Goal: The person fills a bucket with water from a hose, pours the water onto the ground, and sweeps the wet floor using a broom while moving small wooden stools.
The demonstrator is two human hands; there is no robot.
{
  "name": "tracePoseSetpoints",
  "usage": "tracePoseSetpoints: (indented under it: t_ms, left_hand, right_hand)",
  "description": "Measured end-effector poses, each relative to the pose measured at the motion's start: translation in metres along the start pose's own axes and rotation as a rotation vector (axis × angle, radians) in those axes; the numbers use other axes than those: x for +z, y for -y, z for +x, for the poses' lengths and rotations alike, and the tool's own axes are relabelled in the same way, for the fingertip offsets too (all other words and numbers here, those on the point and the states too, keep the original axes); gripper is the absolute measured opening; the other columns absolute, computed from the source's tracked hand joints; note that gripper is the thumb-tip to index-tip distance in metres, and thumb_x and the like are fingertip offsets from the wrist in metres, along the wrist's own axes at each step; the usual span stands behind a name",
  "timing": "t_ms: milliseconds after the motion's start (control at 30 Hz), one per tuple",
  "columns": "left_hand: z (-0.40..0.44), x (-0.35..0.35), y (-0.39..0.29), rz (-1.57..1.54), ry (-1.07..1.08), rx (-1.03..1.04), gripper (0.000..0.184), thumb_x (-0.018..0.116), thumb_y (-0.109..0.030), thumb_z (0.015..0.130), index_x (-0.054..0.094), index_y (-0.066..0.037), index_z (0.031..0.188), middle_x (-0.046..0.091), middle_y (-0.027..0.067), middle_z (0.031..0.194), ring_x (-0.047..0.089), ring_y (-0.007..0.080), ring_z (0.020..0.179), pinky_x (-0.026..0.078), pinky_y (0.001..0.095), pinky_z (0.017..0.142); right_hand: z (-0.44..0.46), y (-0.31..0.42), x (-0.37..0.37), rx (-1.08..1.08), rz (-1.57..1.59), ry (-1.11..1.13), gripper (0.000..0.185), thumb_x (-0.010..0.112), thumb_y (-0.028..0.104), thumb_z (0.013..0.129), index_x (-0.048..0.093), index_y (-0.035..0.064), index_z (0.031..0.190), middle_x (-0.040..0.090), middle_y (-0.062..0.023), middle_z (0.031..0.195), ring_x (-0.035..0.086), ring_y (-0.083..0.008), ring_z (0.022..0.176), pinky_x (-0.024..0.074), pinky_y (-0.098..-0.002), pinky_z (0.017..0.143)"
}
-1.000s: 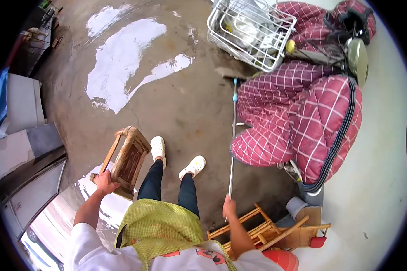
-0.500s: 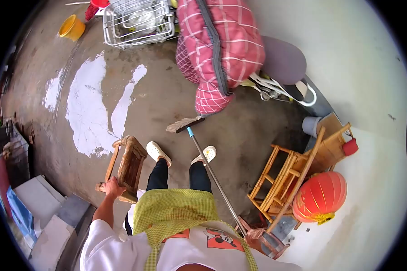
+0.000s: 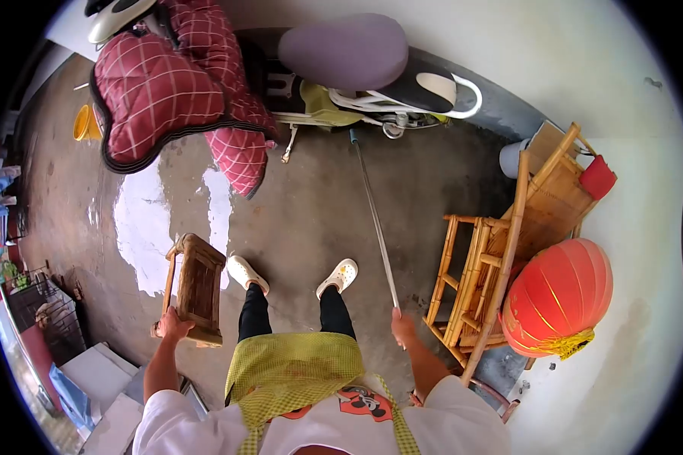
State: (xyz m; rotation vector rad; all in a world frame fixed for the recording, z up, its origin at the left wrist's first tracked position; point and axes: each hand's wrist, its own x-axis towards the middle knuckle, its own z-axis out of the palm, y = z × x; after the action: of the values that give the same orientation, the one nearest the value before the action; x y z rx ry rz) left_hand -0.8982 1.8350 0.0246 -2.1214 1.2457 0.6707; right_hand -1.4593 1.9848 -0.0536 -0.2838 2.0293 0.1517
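At the lower left, my left hand (image 3: 175, 324) is closed around the leg end of a small wooden stool (image 3: 200, 290), which hangs tilted beside my leg. My right hand (image 3: 404, 329) grips the upper end of a long metal pole (image 3: 376, 220). The pole slants away across the wet floor to a blue joint under the white scooter (image 3: 326, 117). Its broom head is hidden there. Both my feet, in white clogs (image 3: 337, 277), stand apart on the concrete between the stool and the pole.
A red plaid quilted cover (image 3: 159, 95) drapes over the scooter's front. To the right are a bamboo chair (image 3: 470, 288), a red lantern (image 3: 558, 299) and a grey bucket (image 3: 511, 158) along the wall. A yellow bucket (image 3: 86, 123) stands far left, with boards (image 3: 102, 375) lower left.
The view has turned to the right. The broom has swung away from my feet until its head lies under the scooter. My left hand still holds the stool.
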Motion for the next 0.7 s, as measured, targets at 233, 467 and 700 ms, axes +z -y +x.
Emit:
tracePoseSetpoints:
  t_ms: [233, 467, 700]
  left_hand:
    - [-0.027, -0.022, -0.094, 0.230, 0.041, 0.173, 0.058, 0.073, -0.034, 0.051, 0.048, -0.006, 0.094, 0.057, 0.0139, 0.095, 0.052, 0.0307, 0.096, 0.037, 0.0439, 0.082]
    - [-0.038, -0.030, -0.179, 0.329, -0.017, 0.479, 0.051, 0.071, -0.027, 0.052, 0.049, -0.004, 0.092, 0.057, 0.0151, 0.096, 0.047, 0.0298, 0.103, 0.029, 0.0418, 0.093]
    - [-0.052, -0.041, -0.214, 0.270, -0.041, 0.602, 0.049, 0.072, -0.029, 0.052, 0.049, -0.004, 0.089, 0.056, 0.0133, 0.092, 0.047, 0.0291, 0.100, 0.030, 0.0408, 0.091]
  right_hand:
    - [-0.197, -0.281, 0.024, 0.213, -0.175, 0.175, 0.062, 0.031, 0.055, 0.083, 0.056, -0.0021, 0.089, 0.053, -0.0248, 0.089, 0.048, -0.0388, 0.090, 0.0354, -0.0433, 0.080]
    - [-0.206, -0.227, -0.028, 0.223, 0.254, 0.133, 0.047, 0.031, 0.046, 0.088, 0.047, 0.0062, 0.069, 0.045, -0.0100, 0.058, 0.046, -0.0233, 0.054, 0.0361, -0.0366, 0.050]
    - [0.059, -0.012, -0.188, 0.110, 0.695, -0.083, 0.051, 0.027, 0.050, 0.088, 0.037, 0.0095, 0.059, 0.031, -0.0033, 0.041, 0.029, -0.0196, 0.029, 0.0279, -0.0318, 0.030]
